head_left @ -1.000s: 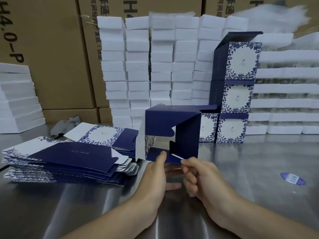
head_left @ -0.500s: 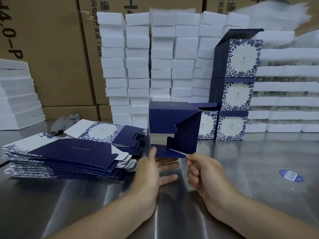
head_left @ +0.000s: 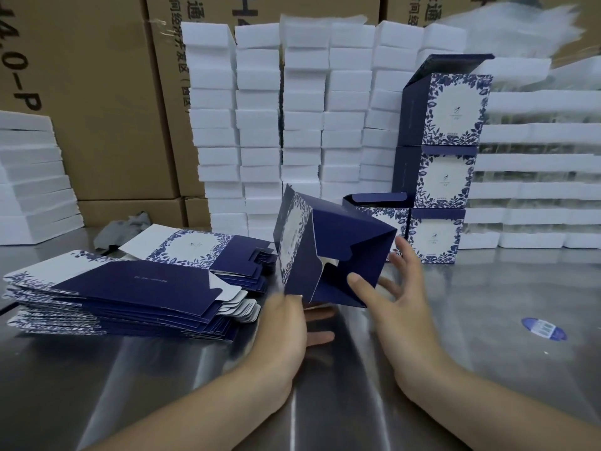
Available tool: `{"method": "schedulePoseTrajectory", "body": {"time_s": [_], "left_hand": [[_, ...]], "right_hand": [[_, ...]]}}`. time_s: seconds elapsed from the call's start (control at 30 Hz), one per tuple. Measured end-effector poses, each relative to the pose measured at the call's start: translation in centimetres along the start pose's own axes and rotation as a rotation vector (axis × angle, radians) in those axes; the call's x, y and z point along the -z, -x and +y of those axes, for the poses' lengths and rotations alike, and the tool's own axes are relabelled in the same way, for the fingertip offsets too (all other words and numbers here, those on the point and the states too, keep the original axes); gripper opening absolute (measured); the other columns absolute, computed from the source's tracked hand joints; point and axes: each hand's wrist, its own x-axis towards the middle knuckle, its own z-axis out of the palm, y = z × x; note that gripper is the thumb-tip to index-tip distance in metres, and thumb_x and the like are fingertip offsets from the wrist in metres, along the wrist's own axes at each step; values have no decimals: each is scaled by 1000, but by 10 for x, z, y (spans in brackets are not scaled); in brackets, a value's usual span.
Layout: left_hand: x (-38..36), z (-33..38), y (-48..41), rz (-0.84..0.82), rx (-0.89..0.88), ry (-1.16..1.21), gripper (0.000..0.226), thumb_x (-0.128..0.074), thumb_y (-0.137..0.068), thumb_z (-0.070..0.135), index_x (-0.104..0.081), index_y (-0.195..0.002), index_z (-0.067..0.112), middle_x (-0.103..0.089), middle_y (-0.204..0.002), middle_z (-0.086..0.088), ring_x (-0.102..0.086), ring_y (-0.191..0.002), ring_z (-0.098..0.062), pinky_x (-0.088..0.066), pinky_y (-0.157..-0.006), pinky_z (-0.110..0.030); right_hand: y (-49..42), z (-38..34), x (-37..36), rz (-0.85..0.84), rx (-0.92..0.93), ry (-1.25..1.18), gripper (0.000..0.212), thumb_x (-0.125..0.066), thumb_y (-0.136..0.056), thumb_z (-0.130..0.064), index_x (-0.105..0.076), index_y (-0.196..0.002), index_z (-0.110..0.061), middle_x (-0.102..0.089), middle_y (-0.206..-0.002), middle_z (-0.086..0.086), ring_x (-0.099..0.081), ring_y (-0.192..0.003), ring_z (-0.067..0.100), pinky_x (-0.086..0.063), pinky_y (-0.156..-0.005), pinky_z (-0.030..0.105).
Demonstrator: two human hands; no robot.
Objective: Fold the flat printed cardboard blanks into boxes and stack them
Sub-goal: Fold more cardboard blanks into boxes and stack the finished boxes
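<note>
A half-folded navy box (head_left: 338,252) with a white floral side panel tilts over the steel table at centre, its bottom flaps facing me with a gap between them. My left hand (head_left: 286,323) holds its lower left corner from below. My right hand (head_left: 393,288) has its thumb pressed on the bottom flap and its fingers spread behind the right side. A pile of flat printed blanks (head_left: 123,288) lies to the left. Finished boxes (head_left: 439,177) stand stacked three high at the back right, with one shorter open box (head_left: 377,206) beside them.
Columns of white foam blocks (head_left: 292,118) rise behind the work area, with more at the far left (head_left: 29,177) and right (head_left: 533,190). Brown cartons (head_left: 104,99) form the backdrop. A grey rag (head_left: 123,227) and a blue sticker (head_left: 543,328) lie on the steel table (head_left: 195,369).
The box has tipped from upright to tilted, its bottom flaps folded inward. My right hand has left the small flap and spread around the box's right side.
</note>
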Motion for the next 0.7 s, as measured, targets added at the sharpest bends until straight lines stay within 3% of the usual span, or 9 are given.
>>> {"method": "schedulePoseTrajectory", "body": {"time_s": [0.07, 0.13, 0.23, 0.33, 0.47, 0.57, 0.63, 0.7], "left_hand": [[-1, 1, 3, -18, 3, -25, 42, -44, -110, 32, -82, -97, 21, -82, -91, -9, -80, -80, -35, -62, -80, -67], [-1, 1, 3, -5, 13, -23, 45, -46, -111, 35, -82, -86, 23, -82, -84, -6, -79, -70, -32, -62, -79, -65], [-2, 2, 6, -23, -14, -34, 36, -49, -109, 46, -76, -104, 24, -82, -89, -3, -79, -70, -27, -63, -75, -59], [-1, 1, 6, -22, -46, -12, 30, -54, -107, 47, -75, -106, 26, -82, -95, 0, -80, -77, -21, -64, -77, -61], [0, -3, 7, -34, -98, 19, 19, -63, -104, 37, -68, -117, 26, -76, -114, 0, -77, -99, -13, -67, -75, -51], [3, -3, 9, -46, -159, 79, 51, -69, -101, 32, -48, -145, 43, -74, -121, 13, -75, -105, -7, -67, -73, -43], [4, -1, 11, -63, -203, 109, 68, -71, -100, 30, -35, -152, 56, -71, -124, 23, -73, -106, -2, -67, -75, -42], [3, -1, 12, -74, -243, 91, 72, -70, -100, 32, -30, -154, 60, -70, -119, 32, -72, -106, 3, -67, -78, -43]], "right_hand": [[-3, -1, 3, -21, 69, 9, 81, -81, -93, -20, -39, -146, -64, -49, -144, -34, -62, -115, -12, -56, -87, 17], [-4, -2, 2, -52, 100, 16, 76, -76, -96, -13, -43, -144, -63, -53, -144, -29, -69, -110, -4, -57, -83, 15], [-1, -2, 1, -72, 134, 48, 74, -71, -100, -7, -46, -139, -64, -55, -142, -18, -75, -99, 8, -58, -79, 17], [0, -4, 2, -95, 142, 98, 85, -74, -97, -7, -38, -144, -69, -52, -146, -24, -77, -95, 14, -60, -86, 28], [0, 0, 2, -139, 107, 76, 101, -77, -93, -1, -30, -149, -70, -47, -147, -34, -80, -89, 19, -60, -89, 33], [0, 1, 2, -178, 117, 86, 105, -77, -91, 4, -31, -146, -74, -49, -138, -44, -81, -87, 21, -62, -85, 27], [0, 2, 1, -188, 136, 88, 98, -77, -90, 6, -40, -143, -67, -52, -133, -45, -81, -82, 22, -60, -80, 22], [0, 2, 0, -176, 156, 98, 87, -79, -88, 4, -47, -138, -60, -53, -129, -44, -81, -79, 22, -58, -77, 18]]}}
